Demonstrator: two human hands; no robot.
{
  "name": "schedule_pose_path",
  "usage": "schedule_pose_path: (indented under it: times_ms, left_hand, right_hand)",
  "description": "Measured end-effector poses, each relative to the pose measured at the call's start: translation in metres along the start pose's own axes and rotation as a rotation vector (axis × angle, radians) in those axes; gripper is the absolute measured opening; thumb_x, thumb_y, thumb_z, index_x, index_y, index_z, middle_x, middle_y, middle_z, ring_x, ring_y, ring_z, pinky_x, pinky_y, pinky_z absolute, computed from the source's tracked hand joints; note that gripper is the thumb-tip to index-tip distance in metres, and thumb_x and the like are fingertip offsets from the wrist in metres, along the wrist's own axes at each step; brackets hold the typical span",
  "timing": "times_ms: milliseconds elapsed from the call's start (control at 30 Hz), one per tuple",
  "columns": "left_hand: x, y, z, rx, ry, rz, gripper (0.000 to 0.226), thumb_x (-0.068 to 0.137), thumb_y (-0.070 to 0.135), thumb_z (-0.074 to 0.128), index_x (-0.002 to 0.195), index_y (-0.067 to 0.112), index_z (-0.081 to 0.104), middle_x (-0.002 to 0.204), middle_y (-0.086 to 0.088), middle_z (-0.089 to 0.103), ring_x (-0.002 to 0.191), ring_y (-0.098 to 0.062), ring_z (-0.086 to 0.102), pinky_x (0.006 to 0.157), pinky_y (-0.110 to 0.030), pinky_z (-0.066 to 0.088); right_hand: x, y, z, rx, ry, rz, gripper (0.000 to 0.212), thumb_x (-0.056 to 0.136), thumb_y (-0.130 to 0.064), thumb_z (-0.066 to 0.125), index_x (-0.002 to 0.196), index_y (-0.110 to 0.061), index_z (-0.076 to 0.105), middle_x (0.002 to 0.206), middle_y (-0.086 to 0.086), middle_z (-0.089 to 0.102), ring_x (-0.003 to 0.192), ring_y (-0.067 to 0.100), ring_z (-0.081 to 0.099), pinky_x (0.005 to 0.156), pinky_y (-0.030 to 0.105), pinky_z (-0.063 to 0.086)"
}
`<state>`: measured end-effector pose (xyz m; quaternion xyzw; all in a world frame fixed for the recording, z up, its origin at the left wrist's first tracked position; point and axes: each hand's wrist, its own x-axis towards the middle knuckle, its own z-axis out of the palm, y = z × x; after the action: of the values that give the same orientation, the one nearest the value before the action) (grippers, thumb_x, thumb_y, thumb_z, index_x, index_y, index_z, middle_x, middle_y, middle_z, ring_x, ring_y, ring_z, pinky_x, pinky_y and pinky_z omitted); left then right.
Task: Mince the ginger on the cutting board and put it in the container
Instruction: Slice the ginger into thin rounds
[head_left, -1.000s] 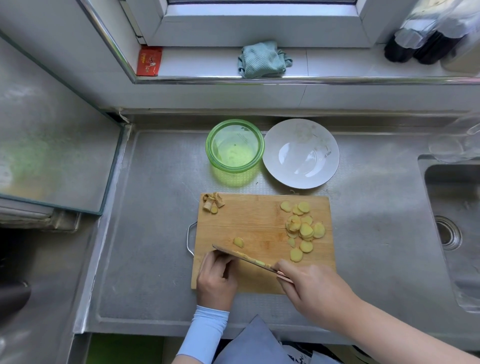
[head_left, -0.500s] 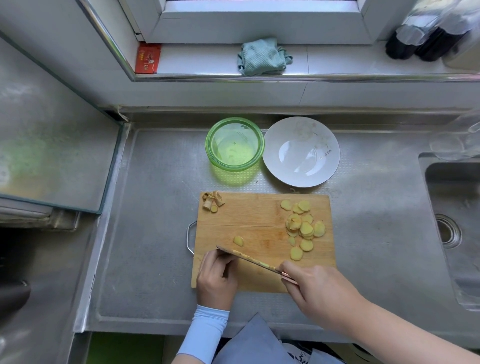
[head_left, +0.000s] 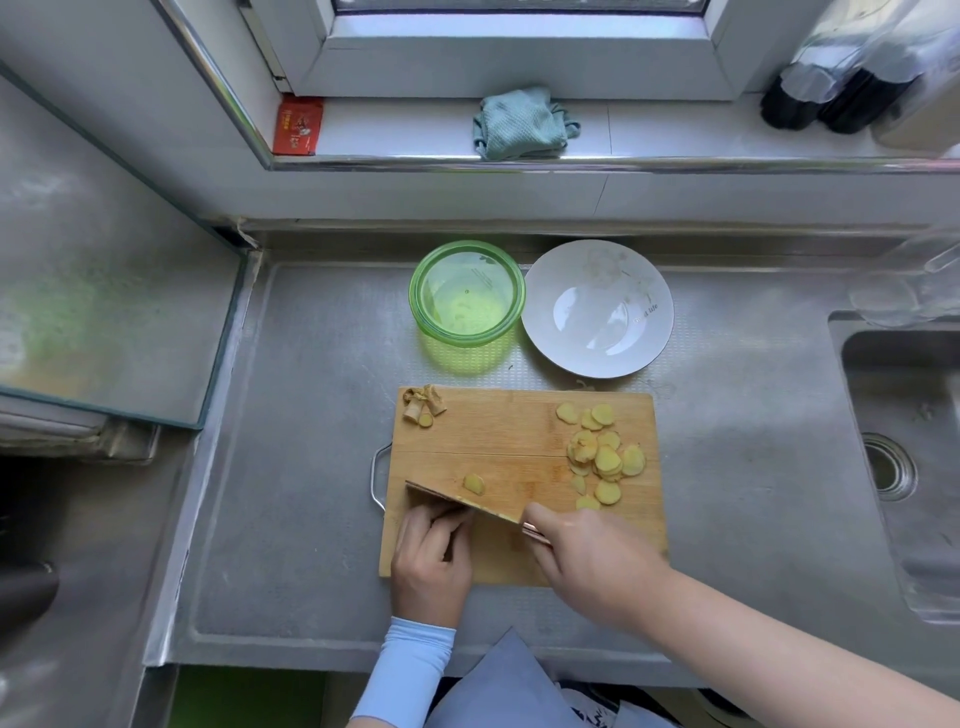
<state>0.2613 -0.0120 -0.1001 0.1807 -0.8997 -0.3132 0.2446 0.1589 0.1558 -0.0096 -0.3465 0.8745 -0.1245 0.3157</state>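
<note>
1. Nearest, the right hand (head_left: 587, 561) is closed round the handle of the broad-bladed knife (head_left: 462, 501); the blade lies slantwise across the near left part of the rectangular bamboo cutting board (head_left: 498, 431).
2. The left hand (head_left: 431, 556) is set with curled fingers against the blade's near side; whether a piece of ginger is pinned under the fingertips cannot be told, as the blade hides them.
3. Slicing is judged to be the step in hand, with mincing not yet begun; it would be done well if the fingertips were kept tucked, the knuckles used as a guide for the flat of the blade, and the slices kept thin and even, so that they can be stacked, cut into strips and crossed into mince.
4. One pale yellow ginger slice (head_left: 474, 483) lies just beyond the blade; the heap of round ginger slices (head_left: 605, 457) is gathered at the board's right side, several overlapping; brown ginger trimmings (head_left: 423, 405) lie at the far left corner.
5. Beyond the board, on the grey steel worktop (head_left: 311, 467), the round translucent green container (head_left: 466, 340) stands; no ginger is seen in it; just beside it, to the right, the shallow white plate (head_left: 597, 312) holds nothing.
</note>
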Motion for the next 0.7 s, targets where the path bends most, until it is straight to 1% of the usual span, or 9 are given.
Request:
schedule_pose_path:
  times_ms: [100,133,233,267,333,433,567,600,700]
  left_hand:
    - [0.0,-0.001,0.0,0.03,-0.005,-0.012,0.011,0.081,0.0,0.066,0.082,0.006,0.075,0.082,-0.004,0.065,0.079,-0.019,0.061,0.077,-0.018,0.046]
    - [0.001,0.0,0.0,0.031,-0.001,-0.014,0.011,0.081,0.001,0.067,0.081,0.007,0.075,0.082,-0.003,0.065,0.078,-0.019,0.061,0.078,-0.017,0.045]
    - [0.003,0.002,-0.002,0.002,0.037,0.0,0.012,0.084,0.008,0.063,0.079,0.006,0.074,0.085,-0.001,0.065,0.081,-0.015,0.059,0.085,-0.009,0.04]
    - [0.004,0.002,-0.002,-0.001,0.043,0.007,0.013,0.085,0.009,0.063,0.078,0.006,0.073,0.085,-0.002,0.066,0.081,-0.015,0.059,0.086,-0.008,0.039]
    - [0.004,0.002,-0.001,0.004,0.041,0.007,0.011,0.085,0.007,0.064,0.077,0.005,0.072,0.083,-0.006,0.067,0.08,-0.016,0.058,0.085,-0.007,0.038]
    - [0.002,0.0,0.0,0.015,0.02,-0.009,0.01,0.078,-0.004,0.07,0.078,0.006,0.071,0.081,-0.005,0.066,0.077,-0.016,0.057,0.08,-0.008,0.038]
    - [0.002,-0.001,-0.001,0.016,-0.004,-0.004,0.013,0.075,-0.006,0.071,0.076,0.007,0.072,0.08,-0.004,0.066,0.076,-0.017,0.057,0.077,-0.011,0.04]
    - [0.002,-0.001,-0.001,0.017,-0.005,-0.001,0.012,0.075,-0.006,0.071,0.076,0.006,0.072,0.08,-0.004,0.066,0.077,-0.017,0.057,0.077,-0.012,0.041]
    - [0.003,0.0,-0.001,0.016,0.0,0.0,0.012,0.075,-0.006,0.071,0.075,0.006,0.072,0.08,-0.005,0.066,0.076,-0.018,0.057,0.075,-0.015,0.043]
  right_hand:
    - [-0.003,0.001,0.002,-0.003,0.024,-0.018,0.018,0.105,-0.042,0.032,0.1,-0.026,0.039,0.068,0.0,0.052,0.059,0.03,0.048,0.049,0.037,0.031]
    - [-0.005,0.002,0.003,0.001,0.032,-0.025,0.018,0.105,-0.042,0.031,0.1,-0.027,0.039,0.069,0.0,0.054,0.059,0.03,0.049,0.049,0.037,0.031]
    - [-0.016,0.006,0.005,0.026,0.044,-0.037,0.015,0.104,-0.042,0.032,0.101,-0.029,0.04,0.07,-0.001,0.058,0.059,0.028,0.051,0.052,0.041,0.043]
    - [-0.019,0.007,0.004,0.031,0.046,-0.035,0.014,0.103,-0.042,0.033,0.101,-0.03,0.041,0.07,-0.002,0.059,0.06,0.027,0.051,0.054,0.042,0.045]
    - [-0.026,0.011,0.002,0.03,0.054,-0.033,0.014,0.104,-0.042,0.033,0.103,-0.031,0.042,0.071,-0.004,0.058,0.061,0.026,0.051,0.055,0.041,0.043]
    - [-0.033,0.015,0.002,0.019,0.071,-0.039,0.018,0.104,-0.044,0.031,0.103,-0.03,0.043,0.071,-0.004,0.058,0.061,0.026,0.051,0.054,0.041,0.041]
    - [-0.037,0.017,0.004,-0.012,0.061,-0.04,0.033,0.099,-0.051,0.014,0.103,-0.032,0.04,0.072,-0.005,0.06,0.06,0.026,0.052,0.056,0.042,0.046]
    - [-0.037,0.017,0.004,-0.016,0.064,-0.04,0.034,0.098,-0.051,0.013,0.103,-0.032,0.04,0.072,-0.005,0.06,0.06,0.026,0.053,0.056,0.042,0.046]
    - [-0.037,0.017,0.003,-0.007,0.062,-0.025,0.025,0.104,-0.047,0.023,0.104,-0.031,0.041,0.072,-0.003,0.06,0.061,0.026,0.053,0.057,0.042,0.046]
